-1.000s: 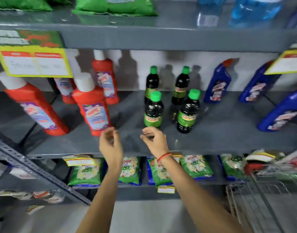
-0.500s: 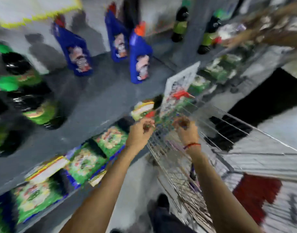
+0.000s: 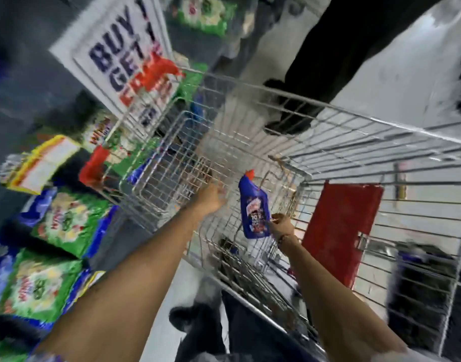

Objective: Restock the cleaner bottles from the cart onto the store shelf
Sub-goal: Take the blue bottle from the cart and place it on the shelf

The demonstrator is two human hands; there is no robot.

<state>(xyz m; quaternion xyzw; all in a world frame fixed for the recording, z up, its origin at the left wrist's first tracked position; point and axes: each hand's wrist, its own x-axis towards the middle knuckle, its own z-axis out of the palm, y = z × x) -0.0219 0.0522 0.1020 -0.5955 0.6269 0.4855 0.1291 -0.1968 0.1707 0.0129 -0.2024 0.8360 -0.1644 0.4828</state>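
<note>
Head view, L to R: green/blue detergent packs [image 3: 67, 220] on the lower shelf w/ blurred, unreadable branding, then a white sign [image 3: 119, 56] reading "BUY 1 GET" over a red word too smeared to read. Left hand [image 3: 211, 197] is reaching into the wire cart [image 3: 328, 142], fingers loosely spread, holding nothing. Right hand [image 3: 283, 227] pinches the lower edge of a blue cleaner bottle [image 3: 254, 207] w/ red cap, upright inside the cart; label shows "10x", rest illegible; red panel [image 3: 339, 231] just right of it.
</note>
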